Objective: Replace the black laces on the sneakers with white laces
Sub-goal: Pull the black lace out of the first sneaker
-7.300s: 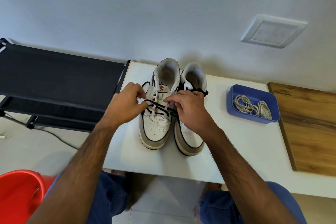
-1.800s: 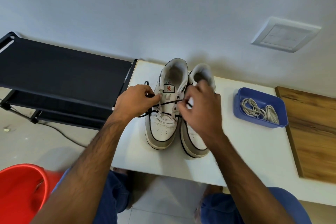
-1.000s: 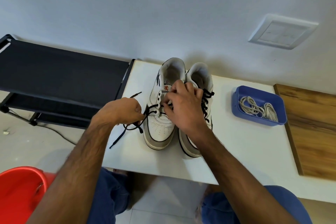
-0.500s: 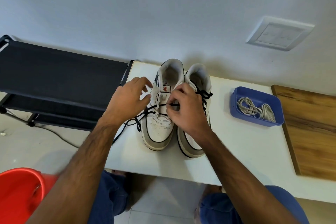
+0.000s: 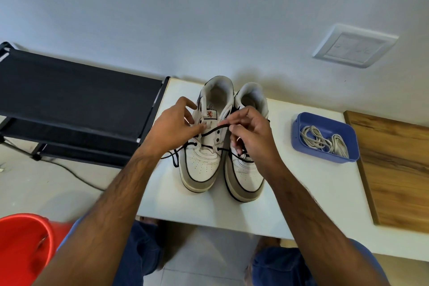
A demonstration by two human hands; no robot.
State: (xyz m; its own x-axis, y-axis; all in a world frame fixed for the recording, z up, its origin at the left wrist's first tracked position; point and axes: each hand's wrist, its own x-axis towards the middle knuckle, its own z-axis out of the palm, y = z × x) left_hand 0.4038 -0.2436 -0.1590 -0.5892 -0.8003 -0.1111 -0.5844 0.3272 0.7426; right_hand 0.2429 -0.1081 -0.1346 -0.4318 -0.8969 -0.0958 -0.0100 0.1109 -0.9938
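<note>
**Black lace half out of the left-hand sneaker**

Two white leather sneakers with grey toe caps and black trim stood side by side on a white tabletop, toes toward the person. The left-hand sneaker had its upper eyelets bare; a thin black lace ran only through the lower eyelets, and one loose end trailed off the shoe's left side onto the table. The right-hand sneaker kept its black lacing, most of it hidden behind the hand.

The right hand was curled, its thumb and forefinger pinching the black lace just above the left-hand sneaker's right row of eyelets, the strand stretched from there across the tongue. The left hand rested against that sneaker's left side, thumb laid over the tongue near the strand and forefinger raised by the collar; whether it gripped the lace could not be told.

To the right of the shoes, well apart, a blue rectangular plastic tray held a loose bundle of white laces. Beyond it lay a wooden board. A black fabric rack stood to the left of the table, and a red plastic bucket sat on the floor at lower left.
</note>
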